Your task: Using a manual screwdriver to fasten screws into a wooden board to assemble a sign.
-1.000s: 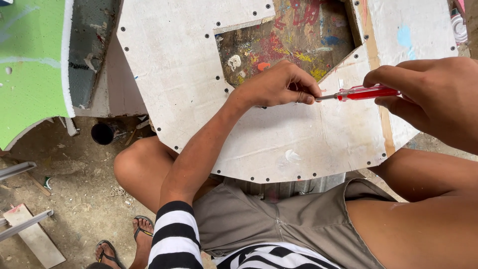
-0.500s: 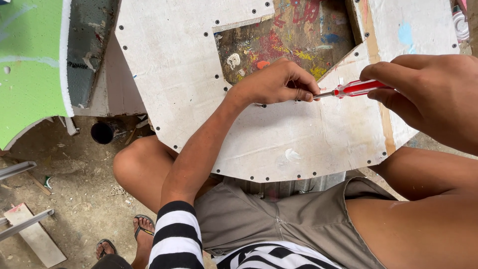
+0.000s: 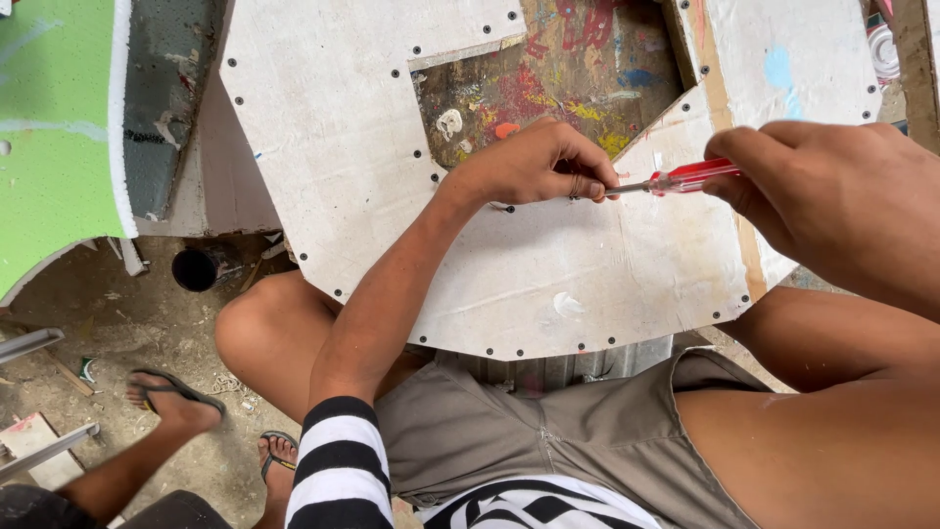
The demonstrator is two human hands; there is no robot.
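Observation:
A large white panel [image 3: 323,127] with dark screws along its edges lies across my lap. My left hand [image 3: 534,167] rests on it near the inner cut-out, fingers pinched around the metal tip of a red-handled screwdriver [image 3: 685,177]. My right hand [image 3: 832,186] grips the handle from the right and holds the tool almost level, pointing left. Whatever sits under the tip is hidden by my left fingers.
A paint-stained board [image 3: 578,69] shows through the panel's cut-out. A green foam piece [image 3: 49,127] lies at the left, with a dark tube opening [image 3: 194,269] below it. Another person's sandalled foot [image 3: 166,397] stands on the dirt floor at lower left, near metal bars [image 3: 29,343].
Both hands and the screwdriver have shifted slightly upward on the panel. Another person's leg and foot have come into view at lower left.

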